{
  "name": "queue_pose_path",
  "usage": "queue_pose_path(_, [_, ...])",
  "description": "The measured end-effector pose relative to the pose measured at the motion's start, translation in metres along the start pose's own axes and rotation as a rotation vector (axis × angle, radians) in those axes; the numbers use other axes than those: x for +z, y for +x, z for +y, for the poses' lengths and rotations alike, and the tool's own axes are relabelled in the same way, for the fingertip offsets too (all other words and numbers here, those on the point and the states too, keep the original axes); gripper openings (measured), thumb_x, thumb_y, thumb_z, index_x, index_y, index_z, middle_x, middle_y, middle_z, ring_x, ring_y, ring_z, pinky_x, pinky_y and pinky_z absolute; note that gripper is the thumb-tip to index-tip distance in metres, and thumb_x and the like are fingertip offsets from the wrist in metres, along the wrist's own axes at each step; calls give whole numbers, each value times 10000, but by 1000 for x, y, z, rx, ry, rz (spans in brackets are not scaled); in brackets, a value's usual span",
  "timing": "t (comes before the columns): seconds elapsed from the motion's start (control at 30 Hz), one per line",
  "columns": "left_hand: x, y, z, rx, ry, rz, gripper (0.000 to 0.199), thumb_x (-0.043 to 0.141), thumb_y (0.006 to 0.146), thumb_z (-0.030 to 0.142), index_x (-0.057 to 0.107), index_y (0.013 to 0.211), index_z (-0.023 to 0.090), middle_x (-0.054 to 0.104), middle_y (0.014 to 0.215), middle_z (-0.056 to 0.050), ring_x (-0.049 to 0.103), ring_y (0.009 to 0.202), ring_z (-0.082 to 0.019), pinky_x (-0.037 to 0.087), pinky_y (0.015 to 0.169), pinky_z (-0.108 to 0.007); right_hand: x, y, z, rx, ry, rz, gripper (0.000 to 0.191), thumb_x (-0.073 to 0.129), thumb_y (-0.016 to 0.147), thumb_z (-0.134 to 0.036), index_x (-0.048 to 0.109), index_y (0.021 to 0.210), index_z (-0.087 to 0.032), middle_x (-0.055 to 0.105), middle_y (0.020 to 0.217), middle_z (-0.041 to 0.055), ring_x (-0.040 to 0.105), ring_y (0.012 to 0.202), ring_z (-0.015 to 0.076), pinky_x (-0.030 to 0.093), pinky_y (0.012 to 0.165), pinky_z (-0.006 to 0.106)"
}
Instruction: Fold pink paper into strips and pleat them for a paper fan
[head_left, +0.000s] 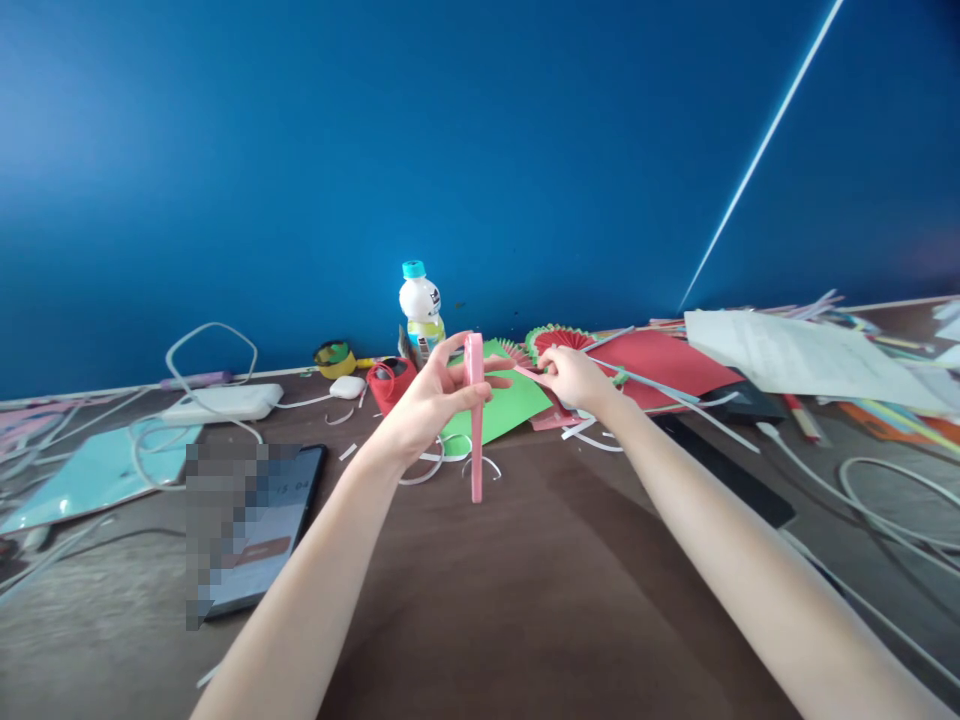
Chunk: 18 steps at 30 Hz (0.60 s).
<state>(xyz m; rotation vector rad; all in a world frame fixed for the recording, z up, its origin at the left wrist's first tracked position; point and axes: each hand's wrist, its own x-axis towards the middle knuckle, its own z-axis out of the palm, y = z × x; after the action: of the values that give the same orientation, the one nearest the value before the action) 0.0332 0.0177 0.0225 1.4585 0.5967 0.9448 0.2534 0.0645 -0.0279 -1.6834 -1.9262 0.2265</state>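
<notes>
My left hand (442,395) grips a long, narrow pink object (476,450), held upright above the dark brown table (480,620). To its right, my right hand (574,378) is closed in a pinch on the end of a thin pink strip (531,374), which runs toward my left hand. Behind and between the hands lies green paper (510,408). Folded red and green paper fans (559,340) rest just behind my right hand.
A bottle (421,305) stands at the back by the blue wall. Red paper (660,362), a white sheet (810,350), and a black flat object (724,470) lie right. A tablet-like device (281,520), white cables and a turquoise folder (105,470) are left.
</notes>
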Motion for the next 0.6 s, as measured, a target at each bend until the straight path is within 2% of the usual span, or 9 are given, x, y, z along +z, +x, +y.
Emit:
queue_pose_path(0.17, [-1, -2, 3, 10, -108, 7, 337, 608, 783, 196, 470, 1087, 245, 620, 1157, -56, 602, 1033, -227, 376, 959, -404, 16, -4, 1, -11, 9, 40, 68, 508, 784, -142, 573, 765, -146, 571, 746, 69, 497, 706, 179, 287, 577, 269])
queue_pose_path(0.27, [-6, -1, 1, 29, -186, 21, 319, 607, 773, 208, 545, 1084, 248, 574, 1224, -37, 572, 1081, -249, 398, 952, -393, 16, -2, 3, -9, 75, 36, 51, 518, 775, -140, 561, 754, -159, 541, 640, 16, 474, 602, 146, 284, 551, 255])
queue_pose_path(0.33, [-11, 0, -3, 27, -198, 49, 325, 592, 784, 239, 573, 1109, 249, 559, 1242, -33, 547, 1108, -251, 437, 904, -359, 12, 1, 4, 2, 137, 57, 28, 525, 769, -154, 551, 764, -161, 523, 599, -6, 468, 563, 134, 305, 550, 252])
queue_pose_path(0.43, [-17, 3, -8, 26, -151, 117, 331, 579, 794, 254, 591, 1125, 251, 614, 1153, -26, 548, 1077, -196, 465, 787, -246, 0, 4, -2, 13, 231, 127, 43, 487, 782, -169, 525, 797, -158, 559, 682, 11, 519, 633, 135, 363, 597, 252])
queue_pose_path(0.5, [-19, 4, -9, 38, -151, 137, 313, 563, 804, 246, 600, 1114, 242, 648, 1067, -22, 570, 999, -149, 457, 712, -188, -10, 4, -12, -1, 373, 127, 70, 468, 791, -194, 506, 841, -161, 577, 740, 12, 548, 648, 123, 397, 610, 248])
queue_pose_path(0.6, [-19, 5, -7, 44, -216, 127, 271, 528, 820, 236, 610, 1077, 209, 664, 945, -28, 597, 854, -115, 456, 652, -171, -23, -1, -31, -64, 894, -5, 111, 538, 763, -231, 506, 851, -170, 545, 729, -17, 538, 590, 97, 411, 570, 240])
